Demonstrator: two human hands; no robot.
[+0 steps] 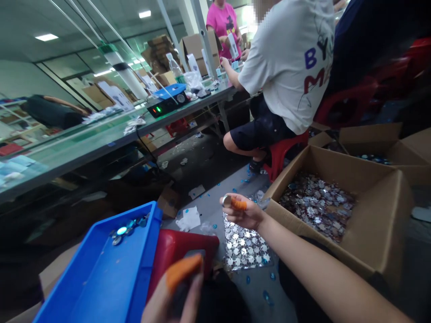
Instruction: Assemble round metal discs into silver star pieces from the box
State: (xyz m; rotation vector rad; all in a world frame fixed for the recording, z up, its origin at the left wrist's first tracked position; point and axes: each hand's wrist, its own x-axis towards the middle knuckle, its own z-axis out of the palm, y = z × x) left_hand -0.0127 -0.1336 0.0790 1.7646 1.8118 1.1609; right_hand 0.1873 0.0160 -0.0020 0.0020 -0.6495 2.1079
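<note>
My right hand is raised above a sheet of silvery flower-shaped pieces. An orange cover wraps one of its fingers. Its fingertips close on a small round metallic disc, seen partly from the edge. My left hand, with an orange cover on a finger too, is low in front of a red stool and smeared by motion. Whether it holds anything cannot be made out. On the left, a blue plastic tray has several shiny round pieces at its far end.
An open cardboard box on the right holds a heap of silvery pieces. Ahead, a co-worker in a white shirt sits on a red stool by the long workbench. Paper scraps and blue bits litter the floor.
</note>
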